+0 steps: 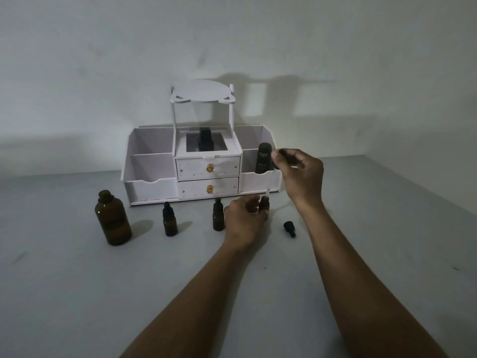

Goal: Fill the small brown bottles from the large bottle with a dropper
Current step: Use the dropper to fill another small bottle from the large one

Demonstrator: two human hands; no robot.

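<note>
The large brown bottle [112,218] stands at the left of the table. Two small brown bottles with black caps [169,219] [218,214] stand to its right. My left hand [244,218] grips a third small brown bottle [264,204], which is uncapped and upright on the table. My right hand [299,174] pinches the black bulb of a dropper [269,182]; its clear glass tube points down with its tip at the mouth of the held bottle. A black cap [289,228] lies on the table right of that bottle.
A white desk organiser [152,187] with two drawers and side bins stands at the back against the wall. A dark "Kahf" tube [263,158] stands in its right bin, and a black item [205,139] sits in its middle compartment.
</note>
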